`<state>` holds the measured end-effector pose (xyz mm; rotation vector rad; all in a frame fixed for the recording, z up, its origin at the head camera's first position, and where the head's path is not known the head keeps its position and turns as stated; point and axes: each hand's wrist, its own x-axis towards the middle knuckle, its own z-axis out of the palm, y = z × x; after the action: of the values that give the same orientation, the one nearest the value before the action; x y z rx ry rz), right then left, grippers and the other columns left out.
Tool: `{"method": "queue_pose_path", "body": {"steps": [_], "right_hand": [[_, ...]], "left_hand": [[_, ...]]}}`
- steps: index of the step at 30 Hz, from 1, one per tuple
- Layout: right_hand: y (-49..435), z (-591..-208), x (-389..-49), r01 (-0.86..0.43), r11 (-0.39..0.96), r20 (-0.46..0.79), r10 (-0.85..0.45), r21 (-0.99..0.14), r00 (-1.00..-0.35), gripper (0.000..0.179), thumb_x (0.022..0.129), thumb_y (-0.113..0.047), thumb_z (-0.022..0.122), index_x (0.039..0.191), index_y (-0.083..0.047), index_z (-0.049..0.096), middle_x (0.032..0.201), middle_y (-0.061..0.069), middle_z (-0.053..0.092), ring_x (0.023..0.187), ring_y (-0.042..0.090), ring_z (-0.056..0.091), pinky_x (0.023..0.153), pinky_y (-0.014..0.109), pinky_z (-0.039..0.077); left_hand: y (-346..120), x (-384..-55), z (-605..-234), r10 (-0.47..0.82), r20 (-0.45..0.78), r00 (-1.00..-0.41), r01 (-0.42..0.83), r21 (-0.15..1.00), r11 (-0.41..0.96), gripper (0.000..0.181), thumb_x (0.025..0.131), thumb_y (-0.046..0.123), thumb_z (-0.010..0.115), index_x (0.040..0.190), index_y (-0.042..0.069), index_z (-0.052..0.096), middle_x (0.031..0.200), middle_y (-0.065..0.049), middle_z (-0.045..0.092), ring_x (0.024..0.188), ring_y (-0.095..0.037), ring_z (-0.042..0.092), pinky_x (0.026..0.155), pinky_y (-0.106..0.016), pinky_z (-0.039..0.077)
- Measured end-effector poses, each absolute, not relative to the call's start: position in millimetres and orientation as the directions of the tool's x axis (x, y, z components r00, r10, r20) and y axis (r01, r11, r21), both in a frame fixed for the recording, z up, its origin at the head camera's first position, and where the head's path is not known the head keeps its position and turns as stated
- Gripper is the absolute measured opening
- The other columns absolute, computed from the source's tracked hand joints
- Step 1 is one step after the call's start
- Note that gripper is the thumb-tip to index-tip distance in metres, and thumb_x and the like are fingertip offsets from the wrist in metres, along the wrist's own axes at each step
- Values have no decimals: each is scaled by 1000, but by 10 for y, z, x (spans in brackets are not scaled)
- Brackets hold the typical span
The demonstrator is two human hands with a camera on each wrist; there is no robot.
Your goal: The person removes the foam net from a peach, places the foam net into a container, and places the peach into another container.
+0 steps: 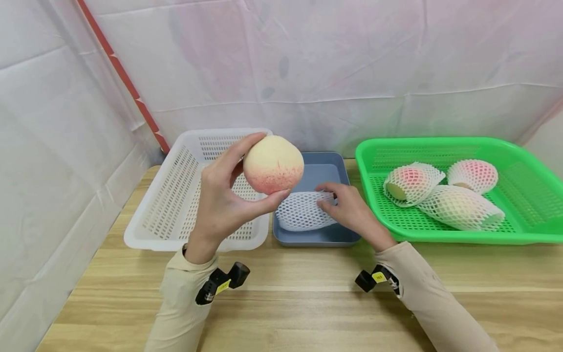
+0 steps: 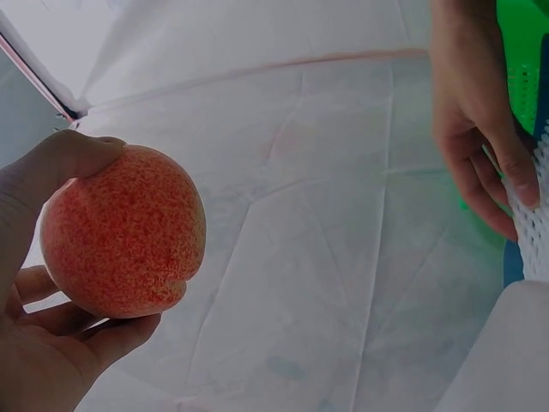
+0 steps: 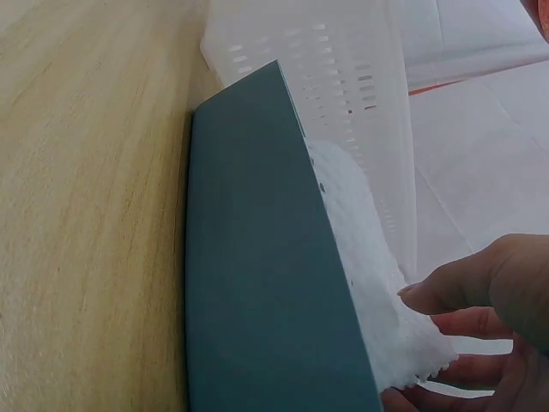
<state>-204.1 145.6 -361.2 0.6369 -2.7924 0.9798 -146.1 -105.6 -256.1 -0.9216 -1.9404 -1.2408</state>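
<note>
My left hand holds a peach, pale yellow on top and reddish below, raised over the gap between the white basket and the blue-grey tray. In the left wrist view the peach looks speckled red, with the thumb on top and fingers underneath. A white foam net sleeve lies flattened in the tray. Its right end is pinched by my right hand. Seen from the right wrist, the thumb lies on the sleeve and the fingers go behind it.
A white perforated basket stands left of the tray. To the right, a green basket contains several fruits in foam nets, including a netted peach. All rest on a wooden table, with white cloth hanging behind.
</note>
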Motion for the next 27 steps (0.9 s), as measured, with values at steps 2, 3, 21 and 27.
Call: {"method": "queue_pose_path", "body": {"steps": [2,3,21,27], "right_hand": [[1456,-3615,-2041,-427,697,245,-350,-576,-904,29,87,-8,67,115,0,66,112,17,67,95,32,63,76,46,53],[1455,-3615,-2041,-426,696,244,-350,-579,-904,29,87,-8,67,115,0,67,113,17,67,98,32,63,77,47,54],[1437,-3606,-2033,-474,667,280,-384,-574,-880,27,83,-5,70,111,-2,70,115,16,67,113,34,58,94,50,47],[1427,-3618,-2036,-463,700,258,-386,-544,-886,18,81,-3,71,98,-4,74,108,14,69,108,34,61,92,50,48]], "left_hand": [[-1053,-1462,-2563,213,809,-548,823,476,310,77,63,13,89,130,-2,54,125,-11,62,108,-15,60,88,-30,54],[-1052,-1463,-2563,212,808,-549,822,477,311,77,63,13,89,130,-2,54,125,-11,62,108,-15,60,88,-30,54],[-1047,-1473,-2575,210,802,-559,814,483,323,76,63,14,89,130,-1,55,125,-11,62,107,-14,61,88,-30,54],[-1054,-1479,-2579,213,801,-559,815,483,321,76,64,14,89,130,-1,55,125,-10,62,108,-14,61,88,-30,54]]}}
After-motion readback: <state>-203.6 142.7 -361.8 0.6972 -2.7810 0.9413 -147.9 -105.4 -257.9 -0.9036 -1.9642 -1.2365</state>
